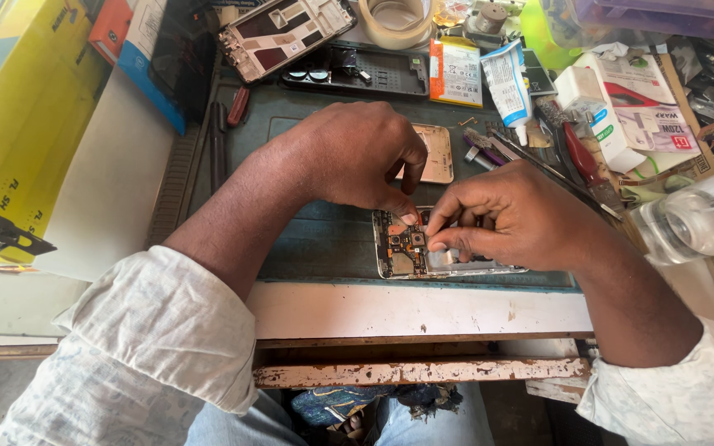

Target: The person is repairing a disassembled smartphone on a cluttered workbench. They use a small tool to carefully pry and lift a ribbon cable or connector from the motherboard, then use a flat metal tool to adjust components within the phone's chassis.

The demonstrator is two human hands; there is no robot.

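An opened phone body (402,252) with its circuit boards exposed lies on a blue-grey work mat (324,239) near the bench's front edge. My left hand (357,157) reaches over it, thumb and forefinger pinched down on the phone's upper left part. My right hand (510,215) covers the phone's right half, its fingertips pinching a small part on the board next to the left thumb. What the fingers grip is too small to tell. A gold-coloured metal plate (438,153) lies just behind the hands.
A phone frame (283,33), a black inner cover (357,70), a tape roll (396,21), a glue tube (507,83), tweezers (539,161) and a red-handled tool (580,157) crowd the back. A yellow box (18,124) stands left, a clear bottle (696,219) right.
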